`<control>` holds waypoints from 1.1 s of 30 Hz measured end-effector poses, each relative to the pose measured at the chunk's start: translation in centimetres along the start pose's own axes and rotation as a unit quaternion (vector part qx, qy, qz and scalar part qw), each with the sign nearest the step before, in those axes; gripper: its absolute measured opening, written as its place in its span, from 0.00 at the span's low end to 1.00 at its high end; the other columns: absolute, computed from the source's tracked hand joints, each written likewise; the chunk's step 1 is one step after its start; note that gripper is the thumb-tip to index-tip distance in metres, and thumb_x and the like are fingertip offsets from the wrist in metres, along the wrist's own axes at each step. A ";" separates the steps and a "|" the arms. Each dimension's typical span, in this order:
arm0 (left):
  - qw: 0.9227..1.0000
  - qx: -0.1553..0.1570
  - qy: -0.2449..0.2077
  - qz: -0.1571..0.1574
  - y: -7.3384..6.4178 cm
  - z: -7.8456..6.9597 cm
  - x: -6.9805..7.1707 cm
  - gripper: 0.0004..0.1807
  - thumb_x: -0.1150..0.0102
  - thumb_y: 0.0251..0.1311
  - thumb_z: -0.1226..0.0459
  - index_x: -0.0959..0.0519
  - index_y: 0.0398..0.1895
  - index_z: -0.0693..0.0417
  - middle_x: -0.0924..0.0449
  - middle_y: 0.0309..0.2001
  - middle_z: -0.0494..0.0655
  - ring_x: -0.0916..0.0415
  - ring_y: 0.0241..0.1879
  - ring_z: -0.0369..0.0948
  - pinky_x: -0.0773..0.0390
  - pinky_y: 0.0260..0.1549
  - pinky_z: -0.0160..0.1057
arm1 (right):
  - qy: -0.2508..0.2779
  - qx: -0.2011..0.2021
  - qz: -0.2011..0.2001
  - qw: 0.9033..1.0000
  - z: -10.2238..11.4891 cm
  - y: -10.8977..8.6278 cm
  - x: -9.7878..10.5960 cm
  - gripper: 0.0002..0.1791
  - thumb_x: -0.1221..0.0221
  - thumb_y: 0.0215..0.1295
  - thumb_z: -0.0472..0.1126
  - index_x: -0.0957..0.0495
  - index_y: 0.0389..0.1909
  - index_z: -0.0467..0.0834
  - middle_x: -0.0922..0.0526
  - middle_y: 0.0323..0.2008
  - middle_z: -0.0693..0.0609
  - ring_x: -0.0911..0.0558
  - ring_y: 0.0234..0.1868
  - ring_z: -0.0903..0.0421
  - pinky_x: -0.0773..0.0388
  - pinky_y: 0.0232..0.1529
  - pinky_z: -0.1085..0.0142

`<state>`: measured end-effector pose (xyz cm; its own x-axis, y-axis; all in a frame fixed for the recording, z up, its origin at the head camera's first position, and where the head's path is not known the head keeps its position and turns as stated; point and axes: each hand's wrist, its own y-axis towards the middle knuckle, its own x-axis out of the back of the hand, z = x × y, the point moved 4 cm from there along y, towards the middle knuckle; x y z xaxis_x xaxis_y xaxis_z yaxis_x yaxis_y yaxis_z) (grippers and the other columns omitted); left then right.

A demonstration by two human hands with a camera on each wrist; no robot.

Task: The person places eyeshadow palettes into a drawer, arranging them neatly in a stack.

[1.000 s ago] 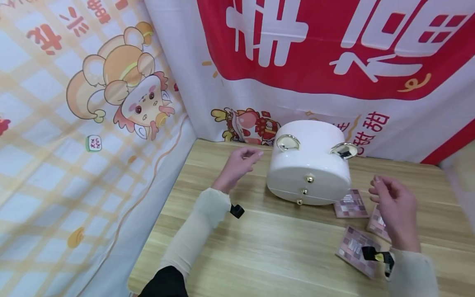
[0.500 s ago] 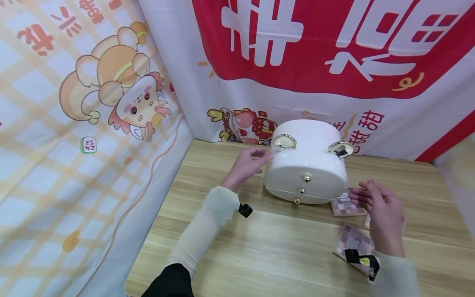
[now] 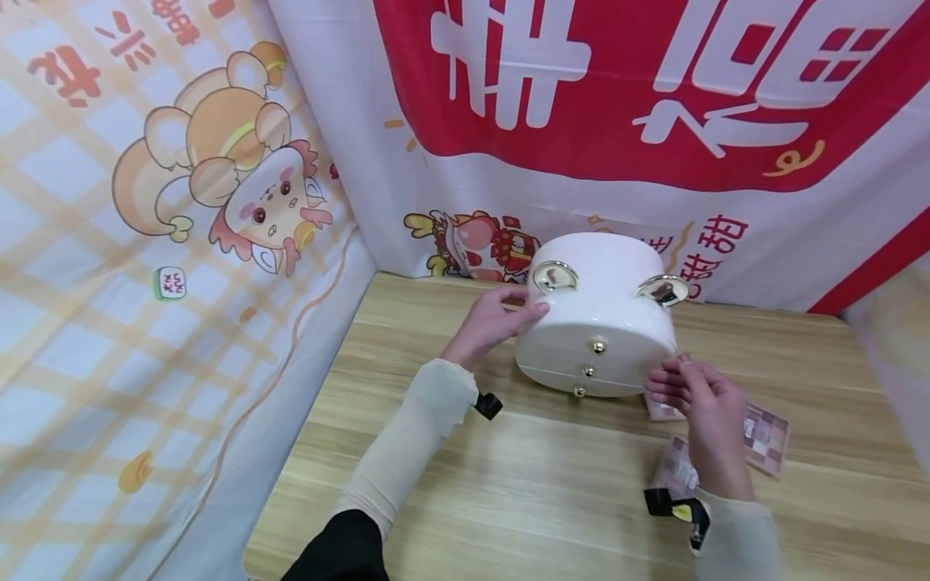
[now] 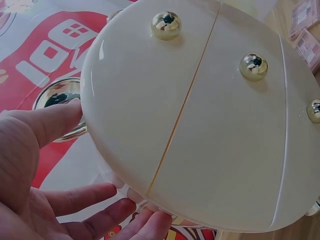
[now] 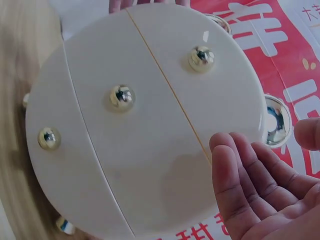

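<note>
A glossy white rounded box (image 3: 596, 282) with several drawer fronts stands at the back of the table. Three gold ball knobs (image 4: 254, 67) run down its front, and two gold ear-shaped pieces (image 3: 555, 277) stick out at the top. My left hand (image 3: 494, 323) touches the box's left side, its thumb near the front edge by an ear and its fingers spread along the side. At the lower right side, my right hand (image 3: 705, 411) has its fingers loosely bent beside the box. From the right wrist view, I cannot tell whether those fingertips touch it.
Several square pink checkered palettes lie right of the box: one palette (image 3: 766, 440) beyond my right wrist, another palette (image 3: 676, 466) partly under that arm. A printed cloth (image 3: 508, 177) hangs close behind the box. Another patterned cloth (image 3: 182, 339) borders the table's left edge.
Both hands have come in toward the box: the left moved right until touching its side, the right moved left past the palettes to its lower right edge. The box has stayed put.
</note>
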<state>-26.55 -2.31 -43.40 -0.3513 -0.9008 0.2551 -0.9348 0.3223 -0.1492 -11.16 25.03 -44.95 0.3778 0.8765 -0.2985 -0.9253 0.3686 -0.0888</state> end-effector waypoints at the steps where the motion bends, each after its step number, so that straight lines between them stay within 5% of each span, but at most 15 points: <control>1: 1.000 -0.001 0.003 0.000 0.0 0.0 0.0 0.36 0.28 0.55 0.43 0.22 0.62 0.51 0.21 0.50 0.42 0.22 0.48 0.42 0.16 0.42 0.44 | 0.000 0.000 0.002 1.000 -0.1 -0.1 -0.2 0.19 0.41 0.75 0.44 0.22 0.44 0.27 0.13 0.33 0.41 0.12 0.32 0.52 0.14 0.34 0.62; 15: 1.000 0.006 0.011 0.001 -0.1 0.1 0.4 0.40 0.26 0.51 0.41 0.23 0.64 0.50 0.21 0.52 0.43 0.22 0.47 0.42 0.16 0.42 0.44 | -0.027 -0.024 0.039 0.999 -1.6 -0.3 -3.8 0.24 0.41 0.74 0.45 0.24 0.48 0.22 0.13 0.33 0.41 0.12 0.33 0.52 0.14 0.35 0.62; 24: 1.000 0.010 0.003 0.009 0.0 0.3 0.5 0.41 0.26 0.51 0.41 0.24 0.65 0.51 0.21 0.55 0.46 0.22 0.49 0.42 0.17 0.47 0.50 | -0.018 -0.030 0.048 0.998 -2.5 -0.1 -5.5 0.18 0.43 0.76 0.43 0.20 0.43 0.27 0.12 0.32 0.42 0.12 0.31 0.52 0.14 0.34 0.60; 33: 1.000 0.012 0.010 0.010 0.1 0.2 0.5 0.39 0.26 0.51 0.41 0.22 0.64 0.48 0.21 0.53 0.42 0.21 0.47 0.41 0.16 0.39 0.41 | 0.004 -0.057 0.045 0.997 -3.2 0.3 -6.7 0.16 0.41 0.74 0.44 0.17 0.40 0.33 0.12 0.31 0.42 0.12 0.29 0.52 0.14 0.34 0.60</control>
<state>-26.80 -2.74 -43.47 -0.3706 -0.8883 0.2714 -0.9263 0.3322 -0.1778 -14.05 18.23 -46.00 0.2941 0.9013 -0.3181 -0.9530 0.2514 -0.1688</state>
